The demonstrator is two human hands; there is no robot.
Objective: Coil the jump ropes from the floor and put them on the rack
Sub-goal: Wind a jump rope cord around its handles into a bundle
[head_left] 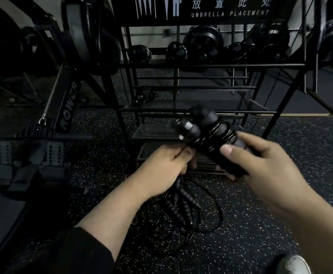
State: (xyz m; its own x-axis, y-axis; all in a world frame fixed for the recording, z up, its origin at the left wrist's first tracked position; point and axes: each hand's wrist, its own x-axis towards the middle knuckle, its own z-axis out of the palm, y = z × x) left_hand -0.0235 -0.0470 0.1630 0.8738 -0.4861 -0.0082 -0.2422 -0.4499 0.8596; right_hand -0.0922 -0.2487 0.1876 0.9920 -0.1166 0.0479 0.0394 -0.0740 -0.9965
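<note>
Obs, L→R. Far L: rower (pixel 66 103) w/ foot plates, parked on speckled floor (pixel 260 224); not part of task.

L hand (pixel 167 165): fingers curled round cord/handle ends just below the bundle, clamped on it. More handles w/ ribbed grips hang under this hand; loose jump ropes (pixel 181 210) lie in a tangle on the floor directly below, cords looping out toward R. Cannot tell how many ropes are in that pile.

Centre: rope bundle (pixel 207 133), two thick blk handles side by side w/ cord wound round them, held up between both hands, in front of the lower tiers of the rack (pixel 201 65). Not on rack yet. One coiled rope (pixel 144 94) already sits on a mid shelf, L side. Dumbbells on the shelf above; sign on top reads "UMBRELLA PLACEMENT".

R hand (pixel 260 165): thumb on top, fingers wrapped under the wound end of bundle, gripping it.

Judgement: step in hand = finishing the wrap, placing comes next. To do well: keep R-hand thumb pressed on last turns so they don't slip; L hand feeds cord taut, each turn beside the last, no crossing; tuck tail under a turn before letting go. Separate hanging handles from the pile first, else the tangle may get dragged up.

Bottom R: shoe tip (pixel 294 264).
</note>
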